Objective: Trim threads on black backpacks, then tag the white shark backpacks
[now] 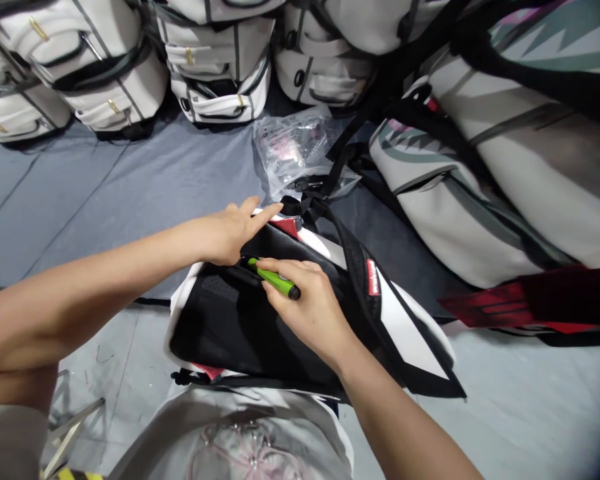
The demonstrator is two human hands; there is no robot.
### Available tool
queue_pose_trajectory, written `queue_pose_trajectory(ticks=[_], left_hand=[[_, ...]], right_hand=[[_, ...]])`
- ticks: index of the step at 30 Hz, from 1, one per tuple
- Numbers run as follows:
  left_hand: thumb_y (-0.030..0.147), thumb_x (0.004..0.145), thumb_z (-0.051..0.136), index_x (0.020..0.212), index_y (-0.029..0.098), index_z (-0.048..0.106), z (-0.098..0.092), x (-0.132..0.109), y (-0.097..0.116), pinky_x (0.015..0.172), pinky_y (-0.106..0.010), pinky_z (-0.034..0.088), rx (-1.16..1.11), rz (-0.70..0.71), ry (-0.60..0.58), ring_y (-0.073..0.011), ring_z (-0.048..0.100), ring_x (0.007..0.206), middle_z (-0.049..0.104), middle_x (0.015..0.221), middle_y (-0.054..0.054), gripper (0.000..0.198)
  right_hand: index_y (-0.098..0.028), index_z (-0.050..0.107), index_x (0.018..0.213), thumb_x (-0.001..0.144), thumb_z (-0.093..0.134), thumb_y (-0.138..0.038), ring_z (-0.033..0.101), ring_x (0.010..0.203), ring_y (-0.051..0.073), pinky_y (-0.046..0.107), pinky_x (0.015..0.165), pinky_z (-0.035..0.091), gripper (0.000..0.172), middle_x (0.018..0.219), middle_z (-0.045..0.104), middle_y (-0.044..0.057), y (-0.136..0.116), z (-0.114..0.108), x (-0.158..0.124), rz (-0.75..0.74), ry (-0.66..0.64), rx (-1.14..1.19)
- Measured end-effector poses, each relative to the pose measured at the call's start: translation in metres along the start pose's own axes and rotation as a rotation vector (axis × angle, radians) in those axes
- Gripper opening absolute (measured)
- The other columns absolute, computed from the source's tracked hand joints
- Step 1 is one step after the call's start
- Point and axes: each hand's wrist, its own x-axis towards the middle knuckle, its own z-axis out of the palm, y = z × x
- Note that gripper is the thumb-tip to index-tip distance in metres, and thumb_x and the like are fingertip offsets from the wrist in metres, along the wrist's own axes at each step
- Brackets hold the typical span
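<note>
A: Where is the main bag [215,330] sitting?
B: It is lying across the near edge of the table [105,200], its black panel facing up and its near side projecting past that edge toward the person's light clothing [180,440].

A: Report on the right hand.
B: The right hand [313,303] is grasping a green marker [275,279] in its fingers, above the black panel. The marker's dark end is pointing toward the person; its other end is reaching toward the left hand [225,233]. Whether it is touching the bag, I cannot tell.

A: And the left?
B: It is resting at the far edge of the bag, two fingers extending apart near a red patch [287,227]. Its underside is hiding, so I cannot tell whether it is gripping.

A: Surroundings?
B: A black strap [353,247] bearing a red label [373,277] is running along the bag's right side. Clear plastic [300,143] is lying beyond it on the table. White bags [145,87] are standing stacked at the back; grey bags [460,227] are leaning at the right.
</note>
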Motion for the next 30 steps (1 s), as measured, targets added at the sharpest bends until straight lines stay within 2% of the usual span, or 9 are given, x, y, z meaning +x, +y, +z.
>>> queue_pose_trajectory(ticks=[6, 15, 20, 27, 30], left_hand=[[0.006, 0.072, 0.061, 0.157, 0.038, -0.012, 0.0016, 0.0018, -0.0017, 0.100, -0.044, 0.049, -0.001, 0.008, 0.009, -0.0358, 0.042, 0.136, 0.010, 0.165, -0.013, 0.117], [0.006, 0.073, 0.061, 0.158, 0.036, -0.012, 0.0014, 0.0012, -0.0025, 0.101, -0.040, 0.048, 0.017, 0.003, -0.020, -0.0344, 0.040, 0.138, 0.004, 0.167, -0.013, 0.116], [0.005, 0.073, 0.062, 0.158, 0.035, -0.012, 0.0031, 0.0018, -0.0029, 0.100, -0.038, 0.048, 0.008, 0.008, 0.004, -0.0334, 0.038, 0.140, 0.004, 0.167, -0.013, 0.117], [0.006, 0.075, 0.062, 0.158, 0.034, -0.011, 0.0049, 0.0024, -0.0043, 0.101, -0.039, 0.048, 0.005, 0.026, 0.022, -0.0337, 0.040, 0.138, 0.005, 0.167, -0.015, 0.115], [0.005, 0.074, 0.061, 0.158, 0.034, -0.011, 0.0047, 0.0022, -0.0042, 0.101, -0.039, 0.048, 0.010, 0.013, 0.012, -0.0334, 0.040, 0.139, 0.005, 0.167, -0.014, 0.114]], right_hand=[[-0.027, 0.074, 0.109, 0.084, 0.064, -0.011, 0.071, 0.102, 0.021, 0.040, 0.095, 0.048, 0.031, 0.111, 0.077, 0.001, 0.0002, 0.0002, 0.0001, -0.009, -0.011, -0.003], [-0.025, 0.073, 0.108, 0.084, 0.065, -0.007, 0.071, 0.101, 0.022, 0.040, 0.091, 0.046, 0.031, 0.110, 0.077, 0.002, -0.0033, -0.0010, 0.0004, -0.027, -0.004, -0.067], [-0.025, 0.073, 0.107, 0.084, 0.066, -0.009, 0.071, 0.098, 0.021, 0.039, 0.090, 0.046, 0.029, 0.106, 0.078, 0.002, -0.0043, -0.0011, 0.0008, -0.044, -0.011, -0.054], [-0.025, 0.073, 0.108, 0.085, 0.066, -0.008, 0.071, 0.101, 0.020, 0.038, 0.091, 0.047, 0.029, 0.109, 0.077, 0.001, -0.0004, 0.0011, -0.0001, -0.038, -0.020, 0.016], [-0.024, 0.073, 0.109, 0.085, 0.066, -0.007, 0.070, 0.103, 0.021, 0.039, 0.091, 0.045, 0.031, 0.112, 0.076, 0.002, -0.0005, 0.0013, -0.0005, -0.048, 0.003, -0.034]])
